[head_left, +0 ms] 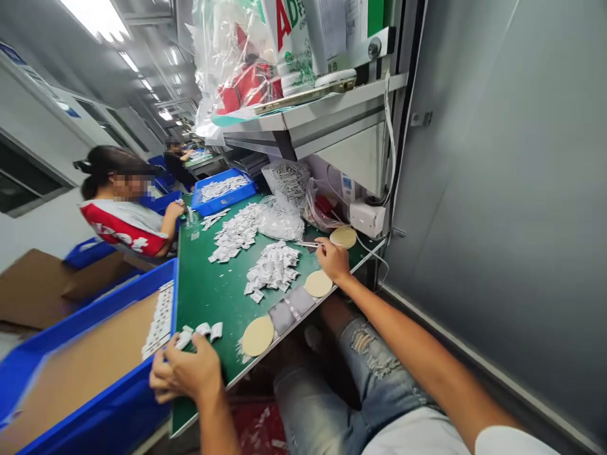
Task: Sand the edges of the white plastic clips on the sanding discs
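Observation:
My left hand [190,370] is at the table's left front corner, beside the blue bin, its fingers closed round small white pieces [184,337]. Two more white pieces [209,330] lie just past its fingertips. Across the table, my right hand [333,258] pinches thin metal tweezers [310,244] that point left. The tweezers' tips are near a pile of white pieces [272,268]. Along the front edge lie cream round discs [258,336] and grey square pads [282,316]; one disc [343,237] is beside my right hand.
A large blue bin [109,316] with a row of white parts adjoins the table's left side. Behind are a larger white heap [237,230], plastic bags [282,218] and a blue tray [222,191]. A shelf [313,120] overhangs the back. Another person [126,221] sits left.

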Demonstrator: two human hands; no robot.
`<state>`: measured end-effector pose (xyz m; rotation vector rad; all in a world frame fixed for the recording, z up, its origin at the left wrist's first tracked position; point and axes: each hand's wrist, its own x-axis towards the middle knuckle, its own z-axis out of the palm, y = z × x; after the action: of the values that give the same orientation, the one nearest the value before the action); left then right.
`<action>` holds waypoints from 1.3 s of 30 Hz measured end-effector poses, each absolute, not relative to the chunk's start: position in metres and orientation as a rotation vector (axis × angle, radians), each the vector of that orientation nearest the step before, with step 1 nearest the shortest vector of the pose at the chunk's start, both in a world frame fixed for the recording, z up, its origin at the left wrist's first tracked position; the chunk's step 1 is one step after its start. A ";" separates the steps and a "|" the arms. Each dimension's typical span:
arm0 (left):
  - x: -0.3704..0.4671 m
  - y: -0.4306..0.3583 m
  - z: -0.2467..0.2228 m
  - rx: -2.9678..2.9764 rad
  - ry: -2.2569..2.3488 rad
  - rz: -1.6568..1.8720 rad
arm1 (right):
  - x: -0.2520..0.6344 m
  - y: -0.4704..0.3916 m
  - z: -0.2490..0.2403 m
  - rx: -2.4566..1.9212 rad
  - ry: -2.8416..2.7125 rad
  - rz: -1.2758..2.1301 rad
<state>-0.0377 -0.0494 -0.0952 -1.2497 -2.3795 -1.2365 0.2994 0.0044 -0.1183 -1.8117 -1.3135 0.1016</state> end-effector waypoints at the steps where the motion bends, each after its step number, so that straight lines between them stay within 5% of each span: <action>1: -0.038 -0.049 -0.095 -1.253 -2.398 -1.208 | 0.300 0.003 -0.119 -1.799 -1.313 0.120; 20: -0.034 -0.051 -0.102 -1.689 -2.290 -0.807 | 0.308 0.002 -0.133 -1.717 -1.478 0.141; 39: -0.048 -0.044 -0.110 -1.614 -2.396 -1.017 | 0.308 -0.015 -0.123 -1.759 -1.373 0.027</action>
<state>-0.0484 -0.0443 -0.1101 -1.6135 -2.3964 -1.0171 0.3085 -0.0149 -0.1235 -1.7594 -1.3730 0.0275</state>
